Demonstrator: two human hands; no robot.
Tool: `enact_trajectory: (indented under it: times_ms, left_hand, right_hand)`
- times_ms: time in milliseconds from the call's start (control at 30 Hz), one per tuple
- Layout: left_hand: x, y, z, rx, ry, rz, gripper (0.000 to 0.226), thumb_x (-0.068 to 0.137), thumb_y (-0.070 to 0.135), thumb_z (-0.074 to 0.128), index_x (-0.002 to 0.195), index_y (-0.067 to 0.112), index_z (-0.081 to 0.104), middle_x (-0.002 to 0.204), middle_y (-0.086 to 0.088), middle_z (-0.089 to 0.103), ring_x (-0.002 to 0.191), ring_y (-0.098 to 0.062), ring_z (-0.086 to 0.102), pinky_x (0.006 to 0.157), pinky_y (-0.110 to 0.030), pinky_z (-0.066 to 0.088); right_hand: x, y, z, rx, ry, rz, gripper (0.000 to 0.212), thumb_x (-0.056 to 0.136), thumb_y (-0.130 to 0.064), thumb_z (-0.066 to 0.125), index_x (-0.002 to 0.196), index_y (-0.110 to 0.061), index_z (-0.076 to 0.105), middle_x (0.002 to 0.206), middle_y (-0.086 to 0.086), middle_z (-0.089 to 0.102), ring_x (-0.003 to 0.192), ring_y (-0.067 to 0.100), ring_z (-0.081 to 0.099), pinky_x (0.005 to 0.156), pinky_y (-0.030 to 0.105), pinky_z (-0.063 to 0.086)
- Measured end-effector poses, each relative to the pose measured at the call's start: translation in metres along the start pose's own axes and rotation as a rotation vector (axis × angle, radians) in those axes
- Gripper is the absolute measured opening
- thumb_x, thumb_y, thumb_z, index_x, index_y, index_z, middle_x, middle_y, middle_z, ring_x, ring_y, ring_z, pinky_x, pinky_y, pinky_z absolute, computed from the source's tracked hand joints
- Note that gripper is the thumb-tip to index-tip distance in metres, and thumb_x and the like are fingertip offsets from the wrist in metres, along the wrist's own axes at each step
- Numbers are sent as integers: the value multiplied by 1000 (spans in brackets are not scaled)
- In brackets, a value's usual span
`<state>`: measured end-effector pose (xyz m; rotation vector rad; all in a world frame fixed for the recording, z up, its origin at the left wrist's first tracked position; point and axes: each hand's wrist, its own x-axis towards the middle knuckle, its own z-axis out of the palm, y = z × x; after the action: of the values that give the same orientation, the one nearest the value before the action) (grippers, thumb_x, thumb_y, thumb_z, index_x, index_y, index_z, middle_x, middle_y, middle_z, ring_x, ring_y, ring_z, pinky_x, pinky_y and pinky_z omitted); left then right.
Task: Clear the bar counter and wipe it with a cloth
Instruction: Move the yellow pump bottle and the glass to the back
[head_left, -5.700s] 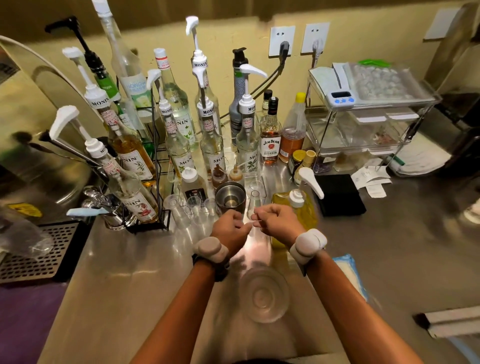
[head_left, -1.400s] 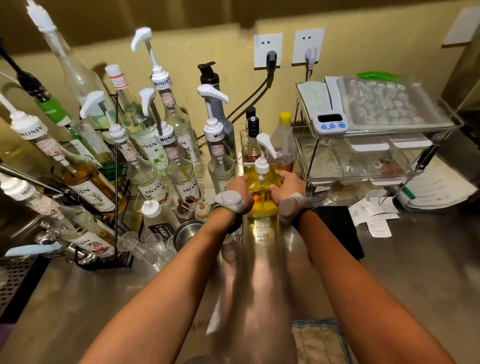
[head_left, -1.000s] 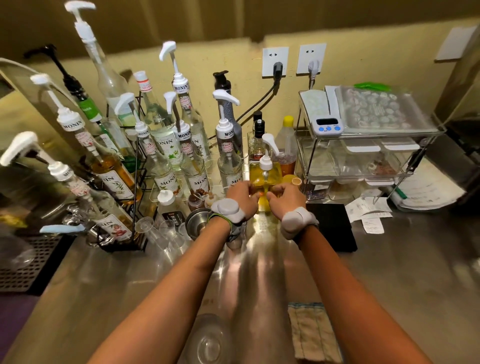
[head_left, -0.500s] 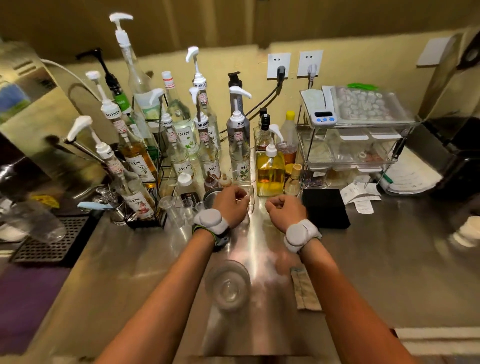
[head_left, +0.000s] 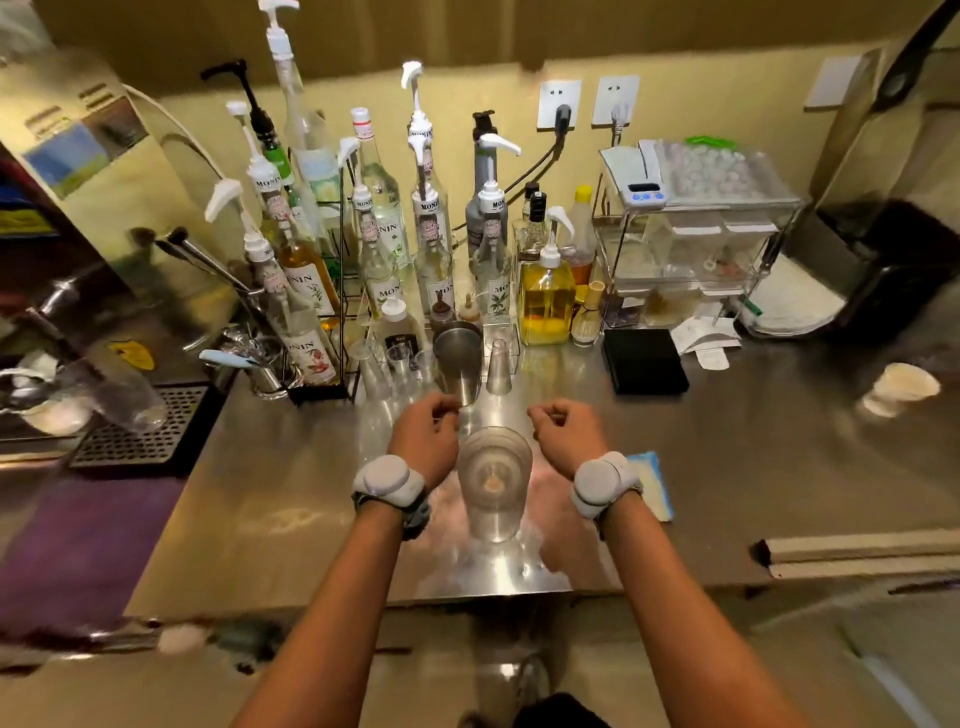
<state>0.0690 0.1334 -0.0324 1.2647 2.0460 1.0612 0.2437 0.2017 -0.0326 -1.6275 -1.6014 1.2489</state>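
My left hand (head_left: 423, 436) and my right hand (head_left: 563, 434) hover over the steel bar counter (head_left: 753, 457), both with fingers curled and nothing in them. A tall clear glass (head_left: 493, 483) stands between my wrists, touching neither. Just beyond my left hand are a metal shaker cup (head_left: 457, 358) and a small upturned clear cup (head_left: 498, 369). The yellow pump bottle (head_left: 545, 296) stands in the back row, well clear of both hands. A blue-edged cloth (head_left: 652, 483) lies flat by my right wrist, partly hidden by it.
Pump syrup bottles in a wire rack (head_left: 311, 260) crowd the back left. At the back right stands a wire shelf (head_left: 696, 234) with a scale. A black box (head_left: 644, 361), receipts (head_left: 706, 338) and a paper cup (head_left: 904, 389) sit to the right, a drip tray (head_left: 140, 426) to the left.
Both hands let go of the yellow pump bottle at the back row and drew back toward me. They now flank the clear glass.
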Motion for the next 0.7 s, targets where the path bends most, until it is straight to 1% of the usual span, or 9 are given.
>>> enact_trajectory:
  times_ms: [100, 200, 267, 300, 400, 467, 533, 600, 700]
  left_hand:
    - [-22, -19, 1, -17, -25, -56, 33, 90, 0, 47, 110, 19, 65, 100, 1, 68, 91, -14, 68, 85, -33, 55]
    - [-44, -34, 7, -31, -78, -82, 34, 91, 1, 45, 118, 13, 61, 109, -5, 67, 99, -19, 67, 90, -37, 54]
    - [-57, -41, 12, -24, -88, -82, 36, 92, 4, 49, 126, 12, 57, 115, -6, 64, 105, -20, 63, 93, -36, 52]
    - [-63, -45, 14, -21, -98, -86, 39, 91, 6, 51, 130, 14, 54, 119, -6, 62, 107, -19, 62, 92, -32, 51]
    - [-73, -52, 21, -56, -148, -113, 50, 89, 15, 60, 137, 19, 47, 126, -1, 57, 103, -12, 61, 81, -23, 48]
    - [-76, -52, 24, -81, -165, -106, 52, 87, 25, 67, 136, 23, 48, 126, 3, 58, 103, -9, 62, 78, -22, 51]
    - [-79, -52, 27, -86, -173, -73, 52, 84, 33, 71, 132, 28, 51, 123, 9, 60, 99, -4, 63, 74, -17, 51]
    - [-80, -51, 27, -89, -176, -59, 54, 83, 34, 73, 131, 30, 51, 119, 13, 62, 93, 4, 62, 69, -10, 47]
    - [-80, -50, 27, -90, -159, -58, 54, 81, 30, 76, 129, 29, 53, 113, 15, 64, 89, 7, 62, 67, -7, 45]
  right_hand:
    - [-15, 14, 5, 36, -10, 36, 17, 94, -19, 59, 85, -26, 71, 100, 7, 75, 98, 29, 70, 95, 48, 55]
    - [-26, 31, 9, 78, -16, 90, 28, 95, -14, 52, 79, -31, 68, 102, 6, 75, 100, 29, 70, 95, 50, 55]
    - [-31, 42, 13, 96, -30, 120, 30, 94, -14, 51, 79, -33, 67, 104, 9, 75, 101, 32, 69, 94, 53, 55]
    - [-34, 46, 15, 104, -43, 132, 29, 93, -14, 50, 81, -34, 67, 105, 9, 75, 103, 33, 69, 95, 54, 54]
    - [-40, 55, 22, 138, -79, 147, 25, 92, -15, 51, 92, -33, 69, 112, 10, 73, 108, 33, 67, 97, 56, 53]
    - [-41, 57, 25, 150, -91, 165, 25, 92, -14, 52, 93, -31, 69, 111, 10, 73, 108, 32, 68, 96, 56, 53]
    - [-41, 58, 26, 164, -104, 191, 25, 91, -12, 53, 91, -30, 70, 105, 9, 75, 104, 31, 69, 94, 55, 54]
    - [-42, 60, 27, 164, -113, 193, 29, 89, -9, 52, 96, -25, 74, 99, 7, 77, 99, 27, 71, 94, 54, 55]
    - [-41, 62, 27, 156, -120, 182, 33, 87, -4, 51, 103, -19, 76, 98, 7, 78, 101, 28, 71, 96, 53, 54]
